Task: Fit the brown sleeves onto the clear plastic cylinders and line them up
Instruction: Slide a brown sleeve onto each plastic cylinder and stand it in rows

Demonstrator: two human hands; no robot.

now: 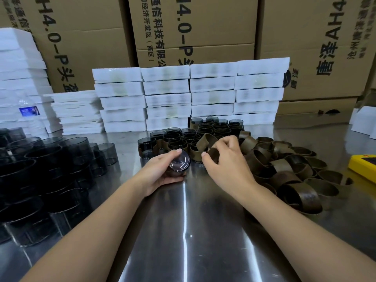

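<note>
Left hand (160, 171) grips a clear cylinder (179, 163); right hand (223, 159) pinches a brown sleeve (213, 152). Misaligned entry could crumple the sleeve or topple the nearby finished rows (183, 137).

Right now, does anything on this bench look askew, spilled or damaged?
Nothing stands out. The brown sleeves lie in a tumbled heap on the right, seemingly loose stock; the sleeved cylinders stand upright in rows, none toppled.

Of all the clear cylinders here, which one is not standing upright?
The cylinder gripped by the left hand, tipped so its round end faces the camera. The bare stack at left and sleeved rows behind stand upright.
</note>
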